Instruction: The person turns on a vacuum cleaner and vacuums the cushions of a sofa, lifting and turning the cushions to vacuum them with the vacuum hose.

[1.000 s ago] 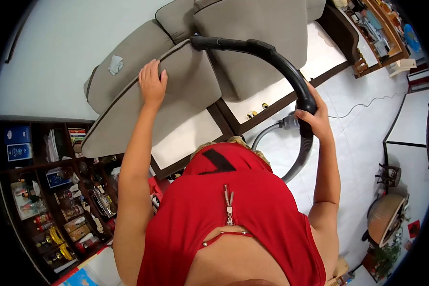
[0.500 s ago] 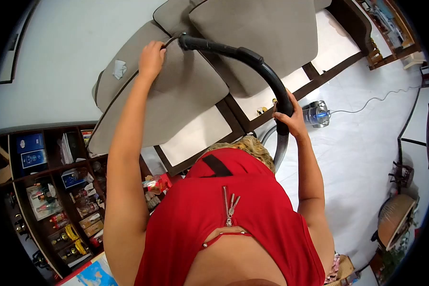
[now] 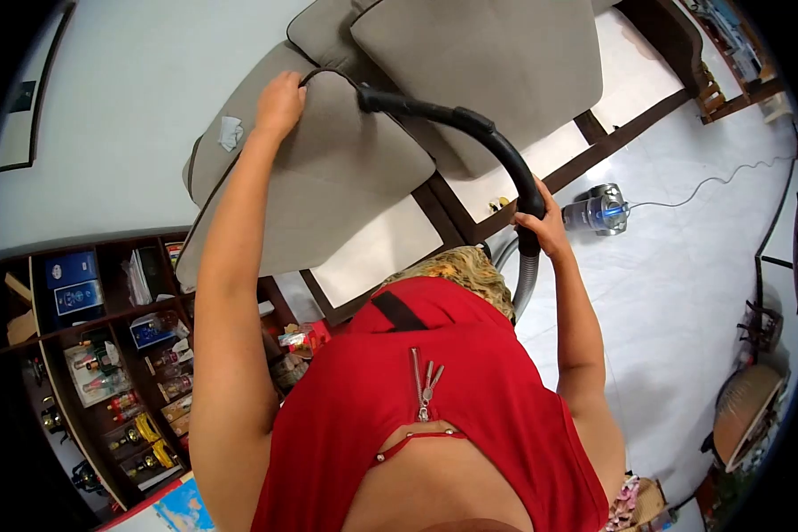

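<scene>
A grey seat cushion (image 3: 328, 168) stands tilted up on the sofa frame, and my left hand (image 3: 280, 105) grips its upper edge, fingers closed over the piping. My right hand (image 3: 541, 220) is wrapped round the black curved handle (image 3: 505, 158) of a vacuum hose. The far end of that tube, with a dark nozzle (image 3: 366, 97), touches the cushion's face near its top right corner. A ribbed grey hose (image 3: 525, 282) runs down from the handle beside my body. Behind stands another grey cushion (image 3: 479, 71).
The vacuum body (image 3: 598, 211) lies on the white tiled floor, its cord trailing right. Dark shelves (image 3: 106, 355) full of bottles and boxes fill the left. A small white cloth (image 3: 230, 133) rests on the back cushion. A round basket-like object (image 3: 747, 412) is at the right.
My left hand has moved up along the cushion edge and closed on it. The nozzle went left, then back right and slightly down. My right hand shifted left with the handle.
</scene>
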`<state>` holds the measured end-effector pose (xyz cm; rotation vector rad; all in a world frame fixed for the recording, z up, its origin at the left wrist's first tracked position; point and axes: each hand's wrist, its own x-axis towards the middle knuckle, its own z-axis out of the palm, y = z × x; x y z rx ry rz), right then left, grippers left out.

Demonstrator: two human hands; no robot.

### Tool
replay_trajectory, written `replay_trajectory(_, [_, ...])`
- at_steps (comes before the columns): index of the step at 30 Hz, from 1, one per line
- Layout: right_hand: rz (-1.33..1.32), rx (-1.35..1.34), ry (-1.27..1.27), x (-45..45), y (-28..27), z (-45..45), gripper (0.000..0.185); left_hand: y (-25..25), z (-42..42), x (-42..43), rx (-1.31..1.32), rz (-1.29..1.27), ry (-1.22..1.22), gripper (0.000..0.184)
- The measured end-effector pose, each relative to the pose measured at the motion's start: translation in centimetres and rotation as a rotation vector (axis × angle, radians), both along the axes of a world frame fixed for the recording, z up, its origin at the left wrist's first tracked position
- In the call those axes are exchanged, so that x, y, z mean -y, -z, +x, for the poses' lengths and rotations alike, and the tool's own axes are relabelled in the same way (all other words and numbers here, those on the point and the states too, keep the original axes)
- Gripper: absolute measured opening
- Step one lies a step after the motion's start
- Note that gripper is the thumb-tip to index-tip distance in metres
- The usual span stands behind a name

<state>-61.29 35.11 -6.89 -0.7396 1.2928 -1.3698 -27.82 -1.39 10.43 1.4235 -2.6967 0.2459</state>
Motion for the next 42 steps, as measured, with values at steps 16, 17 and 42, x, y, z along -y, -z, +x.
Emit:
replay_trajectory(16, [0.060,0.049,0.017,-0.7,-1.0,-0.2,0.076,-0.7,-3.6,2.3,0.364,0.078,0.010,0.020])
replay_trajectory(17, [0.073,0.075,0.026,-0.7,-0.7,0.1,0.076,-0.3,-3.6,2.6,0.354,0.068,-0.001,0.018])
replay_trajectory(42, [-0.105,-0.104,-0.055,-2.4,-15.9,1.4,0.087,-22.5,21.4,-15.3,-0.271,-0.261,-0.416,0.013])
